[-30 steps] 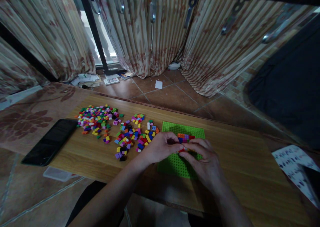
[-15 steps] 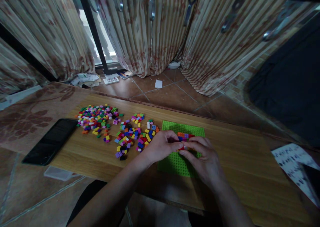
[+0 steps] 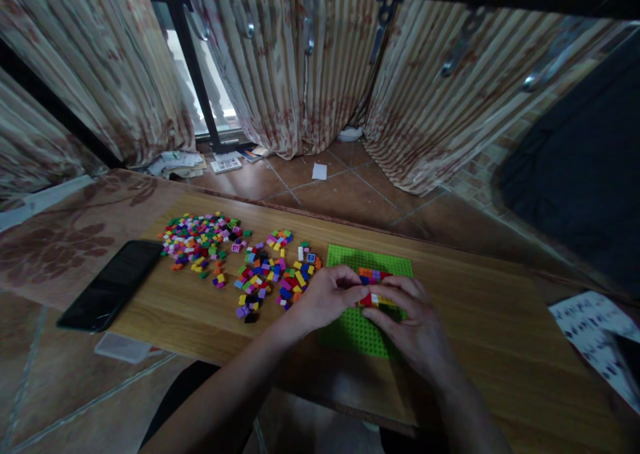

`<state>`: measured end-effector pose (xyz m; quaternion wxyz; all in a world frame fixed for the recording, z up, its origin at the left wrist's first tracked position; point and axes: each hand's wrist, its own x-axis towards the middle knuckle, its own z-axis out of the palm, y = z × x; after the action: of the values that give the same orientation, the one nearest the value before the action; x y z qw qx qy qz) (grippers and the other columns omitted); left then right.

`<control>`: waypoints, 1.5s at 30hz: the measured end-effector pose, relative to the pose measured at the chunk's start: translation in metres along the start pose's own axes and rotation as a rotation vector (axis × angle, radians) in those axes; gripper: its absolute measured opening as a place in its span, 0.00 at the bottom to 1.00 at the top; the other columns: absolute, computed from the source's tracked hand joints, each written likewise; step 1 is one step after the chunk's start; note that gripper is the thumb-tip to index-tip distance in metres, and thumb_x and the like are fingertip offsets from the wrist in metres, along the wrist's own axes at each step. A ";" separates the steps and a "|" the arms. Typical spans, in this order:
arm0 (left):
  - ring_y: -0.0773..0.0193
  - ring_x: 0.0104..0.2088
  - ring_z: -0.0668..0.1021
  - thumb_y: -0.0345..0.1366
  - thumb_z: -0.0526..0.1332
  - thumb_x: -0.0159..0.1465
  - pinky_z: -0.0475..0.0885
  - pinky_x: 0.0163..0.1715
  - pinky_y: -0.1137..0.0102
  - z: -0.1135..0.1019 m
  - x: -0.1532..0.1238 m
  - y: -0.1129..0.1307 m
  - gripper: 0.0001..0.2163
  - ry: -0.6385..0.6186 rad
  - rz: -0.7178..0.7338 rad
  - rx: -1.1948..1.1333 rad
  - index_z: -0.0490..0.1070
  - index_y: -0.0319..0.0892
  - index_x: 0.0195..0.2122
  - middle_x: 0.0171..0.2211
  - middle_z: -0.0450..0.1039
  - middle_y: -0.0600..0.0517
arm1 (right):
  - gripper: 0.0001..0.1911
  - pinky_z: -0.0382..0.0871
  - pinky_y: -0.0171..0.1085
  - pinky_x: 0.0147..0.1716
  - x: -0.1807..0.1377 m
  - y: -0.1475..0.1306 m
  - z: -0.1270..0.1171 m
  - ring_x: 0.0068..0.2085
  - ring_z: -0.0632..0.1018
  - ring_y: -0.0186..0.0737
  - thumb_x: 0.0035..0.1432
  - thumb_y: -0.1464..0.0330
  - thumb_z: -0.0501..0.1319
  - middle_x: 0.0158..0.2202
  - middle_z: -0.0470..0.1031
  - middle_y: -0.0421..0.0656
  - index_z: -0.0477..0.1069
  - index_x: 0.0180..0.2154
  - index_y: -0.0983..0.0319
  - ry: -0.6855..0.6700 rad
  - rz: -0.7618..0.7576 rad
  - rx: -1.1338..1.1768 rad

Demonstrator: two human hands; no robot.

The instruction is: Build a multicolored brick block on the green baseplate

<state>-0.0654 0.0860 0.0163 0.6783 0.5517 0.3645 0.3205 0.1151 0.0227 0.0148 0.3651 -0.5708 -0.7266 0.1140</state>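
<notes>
the right hand's [image 3: 413, 321] thumb and forefinger have parted a little, baring more of the red brick [image 3: 367, 301] and white brick [image 3: 375, 299] over the green board [image 3: 360, 337]; the building row is now easier to see. the left hand [image 3: 327, 299] is curled, fingertips at the red brick; whether either hand grips it, i cannot tell. the board lies on a wooden worktop [image 3: 480, 327], loose bricks [image 3: 200, 231] and a tablet [image 3: 113, 284] to the left. striped curtains [image 3: 340, 81] hang beyond the tiled floor [image 3: 280, 181].
</notes>
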 end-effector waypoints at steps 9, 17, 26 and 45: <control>0.71 0.24 0.71 0.41 0.62 0.59 0.69 0.28 0.74 -0.064 0.002 0.022 0.10 0.292 0.071 0.024 0.69 0.39 0.28 0.23 0.68 0.56 | 0.06 0.69 0.41 0.34 -0.004 -0.015 -0.008 0.34 0.76 0.40 0.60 0.70 0.64 0.33 0.77 0.41 0.77 0.40 0.55 0.407 -0.001 0.097; 0.69 0.26 0.71 0.37 0.63 0.57 0.65 0.26 0.76 -0.114 -0.012 0.030 0.07 0.100 0.081 0.508 0.75 0.37 0.29 0.24 0.72 0.55 | 0.11 0.69 0.38 0.32 -0.013 -0.062 0.029 0.32 0.75 0.37 0.59 0.79 0.63 0.31 0.79 0.42 0.74 0.42 0.61 0.108 -0.360 0.123; 0.66 0.28 0.74 0.25 0.59 0.55 0.64 0.27 0.75 -0.101 -0.016 0.030 0.06 0.026 0.000 1.018 0.74 0.39 0.26 0.25 0.76 0.53 | 0.07 0.67 0.37 0.33 -0.010 -0.061 0.044 0.31 0.74 0.36 0.61 0.78 0.62 0.30 0.78 0.40 0.74 0.38 0.61 0.056 -0.272 0.130; 0.59 0.37 0.79 0.30 0.60 0.57 0.68 0.35 0.70 -0.089 -0.018 0.034 0.07 0.061 -0.056 1.339 0.79 0.44 0.32 0.36 0.80 0.50 | 0.06 0.66 0.38 0.33 -0.012 -0.059 0.047 0.31 0.73 0.36 0.62 0.77 0.62 0.30 0.77 0.40 0.74 0.38 0.60 0.040 -0.253 0.127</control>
<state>-0.1512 0.1231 0.0411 0.1870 0.8344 0.5179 0.0227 0.0409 0.0039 0.0112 0.4263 -0.4527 -0.7766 0.1013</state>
